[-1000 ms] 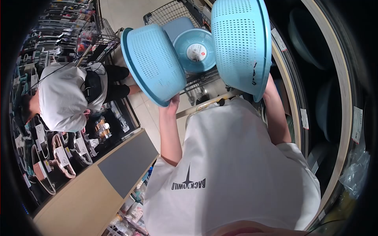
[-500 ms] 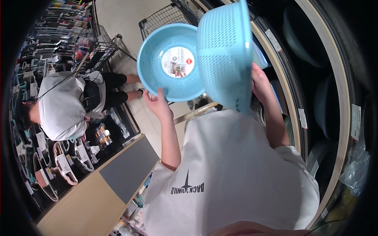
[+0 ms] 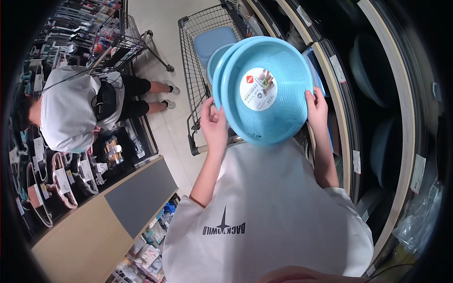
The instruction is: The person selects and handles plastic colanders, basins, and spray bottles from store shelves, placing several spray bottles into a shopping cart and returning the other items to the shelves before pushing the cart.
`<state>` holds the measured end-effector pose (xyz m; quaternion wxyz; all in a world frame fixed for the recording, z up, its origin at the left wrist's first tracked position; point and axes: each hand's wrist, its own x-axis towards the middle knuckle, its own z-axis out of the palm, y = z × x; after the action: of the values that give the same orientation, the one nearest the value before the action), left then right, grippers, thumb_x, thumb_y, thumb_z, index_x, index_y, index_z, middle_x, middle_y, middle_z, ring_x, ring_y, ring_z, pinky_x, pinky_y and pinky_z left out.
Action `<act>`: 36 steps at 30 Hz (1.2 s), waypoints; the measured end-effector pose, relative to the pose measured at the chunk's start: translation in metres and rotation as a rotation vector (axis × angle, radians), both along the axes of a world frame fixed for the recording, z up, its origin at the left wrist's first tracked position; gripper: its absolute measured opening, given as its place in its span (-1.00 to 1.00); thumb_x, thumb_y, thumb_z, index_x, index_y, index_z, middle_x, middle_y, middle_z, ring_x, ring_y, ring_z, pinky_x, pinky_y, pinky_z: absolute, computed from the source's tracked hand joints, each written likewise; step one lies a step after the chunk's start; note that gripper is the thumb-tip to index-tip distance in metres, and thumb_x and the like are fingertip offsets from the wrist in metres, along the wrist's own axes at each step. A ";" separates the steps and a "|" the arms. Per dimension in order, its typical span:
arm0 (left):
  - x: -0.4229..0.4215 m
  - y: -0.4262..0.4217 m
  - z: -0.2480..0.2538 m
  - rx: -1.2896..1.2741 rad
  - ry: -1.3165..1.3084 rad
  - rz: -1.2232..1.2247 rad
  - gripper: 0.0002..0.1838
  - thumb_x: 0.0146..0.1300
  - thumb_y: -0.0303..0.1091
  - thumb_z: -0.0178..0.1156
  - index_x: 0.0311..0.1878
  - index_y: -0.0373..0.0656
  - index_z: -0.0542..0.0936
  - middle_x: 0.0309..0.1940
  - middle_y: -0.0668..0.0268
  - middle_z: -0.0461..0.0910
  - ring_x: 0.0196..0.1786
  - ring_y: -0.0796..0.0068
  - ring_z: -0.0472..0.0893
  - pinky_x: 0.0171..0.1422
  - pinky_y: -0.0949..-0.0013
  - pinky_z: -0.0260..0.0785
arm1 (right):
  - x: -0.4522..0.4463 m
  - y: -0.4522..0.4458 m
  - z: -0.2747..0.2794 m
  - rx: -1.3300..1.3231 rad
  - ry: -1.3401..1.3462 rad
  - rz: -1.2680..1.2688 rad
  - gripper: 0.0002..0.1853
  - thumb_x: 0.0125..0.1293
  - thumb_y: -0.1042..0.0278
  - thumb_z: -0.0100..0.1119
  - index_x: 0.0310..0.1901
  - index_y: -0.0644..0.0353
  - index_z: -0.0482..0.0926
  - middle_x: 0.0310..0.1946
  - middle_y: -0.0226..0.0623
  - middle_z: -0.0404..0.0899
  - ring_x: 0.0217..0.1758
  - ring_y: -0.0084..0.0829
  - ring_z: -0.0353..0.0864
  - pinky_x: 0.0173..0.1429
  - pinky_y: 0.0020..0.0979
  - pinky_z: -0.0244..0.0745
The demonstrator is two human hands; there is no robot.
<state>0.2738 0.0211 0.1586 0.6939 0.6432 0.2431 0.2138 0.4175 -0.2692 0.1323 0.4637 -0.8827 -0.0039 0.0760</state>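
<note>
Two light blue perforated plastic baskets are nested together in front of my chest. The front basket (image 3: pixel 288 106) faces up with a round label inside. The rim of the rear basket (image 3: pixel 218 78) shows along its left side. My left hand (image 3: pixel 214 123) grips the left rims, and my right hand (image 3: pixel 317 107) holds the right rim of the front one. Behind them, another blue basket (image 3: pixel 218 60) and a blue-grey flat item (image 3: pixel 214 41) lie in a wire shopping cart (image 3: pixel 188 66).
Shelves with wooden edges (image 3: pixel 394 42) and dark basins (image 3: pixel 370 70) curve along the right. At left a person in a white shirt (image 3: pixel 71 108) bends over a hanger display (image 3: pixel 61 181), near a second cart (image 3: pixel 125 45). A wood-and-grey counter end (image 3: pixel 137 198) stands lower left.
The two baskets, held apart earlier, are now nested and face up. My left hand has moved right with its basket. The cart shows more fully behind them.
</note>
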 end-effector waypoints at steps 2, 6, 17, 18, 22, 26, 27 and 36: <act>0.002 -0.003 -0.001 -0.063 0.000 -0.030 -0.63 0.59 -0.33 0.18 0.34 -0.25 0.47 -0.31 0.53 0.57 -0.30 0.82 0.47 -0.18 0.63 0.37 | 0.001 0.007 0.003 0.017 -0.075 -0.036 -0.60 0.62 0.09 0.12 0.22 0.26 0.51 -0.26 -0.20 0.70 -0.24 -0.53 0.63 -0.10 -0.41 0.50; 0.004 -0.004 -0.008 -0.362 -0.021 -0.088 -0.62 0.66 -0.28 0.07 0.38 -0.26 0.43 -0.23 0.48 0.54 -0.24 0.75 0.46 -0.09 0.61 0.34 | 0.013 0.010 -0.016 0.180 -0.102 -0.023 -0.57 0.62 0.09 0.13 0.23 0.32 0.49 -0.19 -0.17 0.69 -0.06 -0.47 0.64 0.08 -0.40 0.50; -0.013 0.059 -0.063 -0.133 0.167 0.022 -0.59 0.63 -0.22 0.11 0.35 -0.29 0.54 -0.01 0.26 0.64 0.01 0.51 0.60 0.23 0.38 0.45 | 0.017 0.042 -0.045 0.500 0.587 0.122 -0.78 0.61 0.28 0.14 0.05 0.28 0.51 -0.16 -0.26 0.74 -0.21 -0.46 0.80 -0.09 -0.39 0.76; -0.019 0.068 -0.073 -0.002 0.223 0.062 -0.63 0.61 -0.25 0.13 0.31 -0.27 0.57 0.00 0.23 0.64 0.03 0.41 0.61 0.25 0.32 0.45 | 0.024 0.049 -0.055 0.492 0.590 0.119 -0.78 0.61 0.28 0.14 0.05 0.28 0.51 -0.16 -0.26 0.74 -0.21 -0.46 0.80 -0.09 -0.39 0.76; -0.053 0.097 -0.094 0.625 0.434 0.021 -0.75 0.50 -0.39 0.17 0.16 -0.24 0.63 0.03 0.15 0.62 0.14 0.11 0.57 0.33 0.14 0.42 | 0.059 0.092 -0.095 0.544 0.626 0.025 -0.77 0.60 0.30 0.12 0.04 0.31 0.51 -0.18 -0.20 0.72 -0.22 -0.42 0.80 -0.14 -0.37 0.79; -0.084 0.107 -0.114 0.857 0.463 -0.022 -0.82 0.40 -0.48 0.21 0.02 -0.22 0.67 -0.02 0.13 0.63 0.11 0.06 0.55 0.26 0.13 0.41 | 0.091 0.148 -0.129 0.421 0.491 -0.059 -0.80 0.55 0.38 0.14 0.00 0.38 0.52 -0.23 -0.12 0.70 -0.27 -0.34 0.80 -0.24 -0.34 0.81; -0.089 0.108 -0.117 0.879 0.452 -0.041 -0.81 0.38 -0.50 0.21 0.02 -0.21 0.66 -0.03 0.14 0.62 0.14 0.05 0.52 0.28 0.10 0.40 | 0.097 0.157 -0.140 0.421 0.487 -0.067 -0.80 0.55 0.38 0.14 0.00 0.38 0.52 -0.23 -0.12 0.70 -0.27 -0.34 0.80 -0.24 -0.34 0.81; -0.093 0.118 -0.118 0.845 0.459 -0.122 -0.80 0.35 -0.54 0.22 0.02 -0.22 0.65 0.05 0.13 0.59 0.24 0.00 0.48 0.34 0.06 0.40 | 0.117 0.178 -0.229 -0.459 0.183 0.177 -0.61 0.48 0.21 0.27 0.08 0.42 0.54 -0.07 0.17 0.72 0.00 0.12 0.77 0.11 -0.03 0.70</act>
<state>0.1809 0.1392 0.0411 0.3120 0.9123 0.2436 0.1053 0.5341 -0.0911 -0.0969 0.2411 -0.9506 -0.0217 0.1946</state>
